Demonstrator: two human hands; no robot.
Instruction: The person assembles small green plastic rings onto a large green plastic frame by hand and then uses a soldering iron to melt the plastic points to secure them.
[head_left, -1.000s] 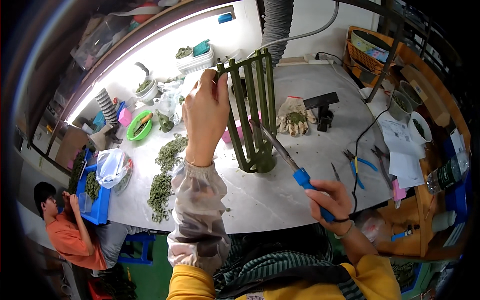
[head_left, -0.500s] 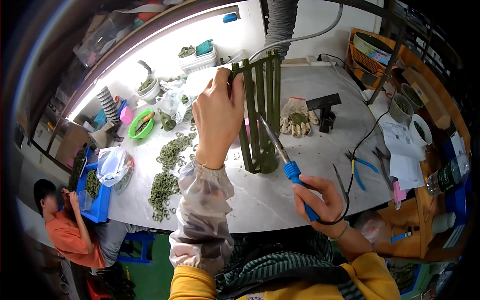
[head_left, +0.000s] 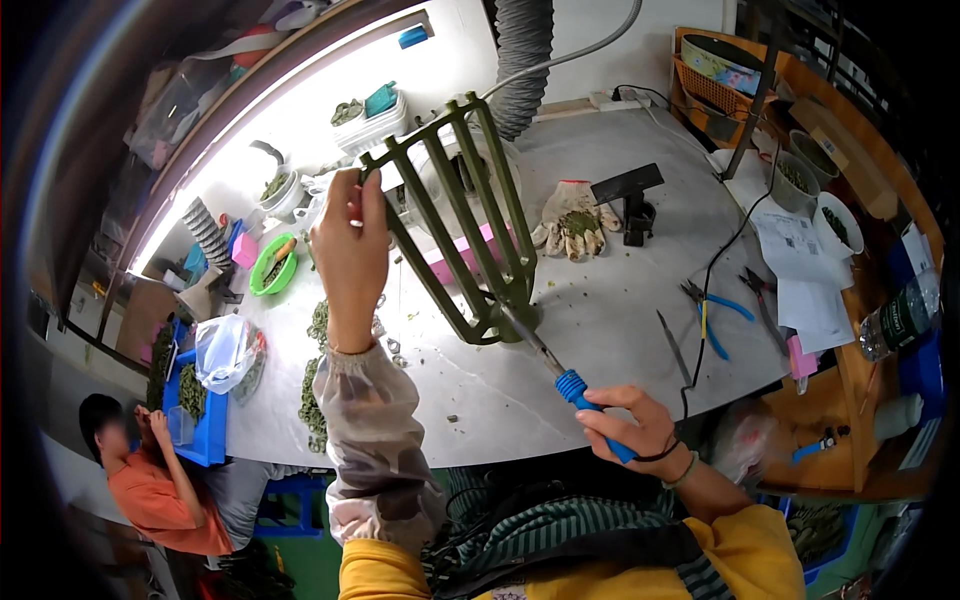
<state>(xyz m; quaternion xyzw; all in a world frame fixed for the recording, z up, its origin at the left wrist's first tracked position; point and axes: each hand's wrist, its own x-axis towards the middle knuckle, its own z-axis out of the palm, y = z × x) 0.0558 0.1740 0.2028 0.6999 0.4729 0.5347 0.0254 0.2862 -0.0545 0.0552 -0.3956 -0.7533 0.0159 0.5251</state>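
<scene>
Head view: barred green frame [head_left: 443,224], ribbed blue-handled metal tool [head_left: 571,386].

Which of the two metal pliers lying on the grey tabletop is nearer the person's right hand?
The bright-blue-handled metal pliers. The darker metal pliers lie farther right, away from the right hand, which holds a blue-handled metal tool.

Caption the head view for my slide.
Left hand holds a green frame by its upper left corner; right hand holds a blue-handled tool near the frame's base.
</scene>
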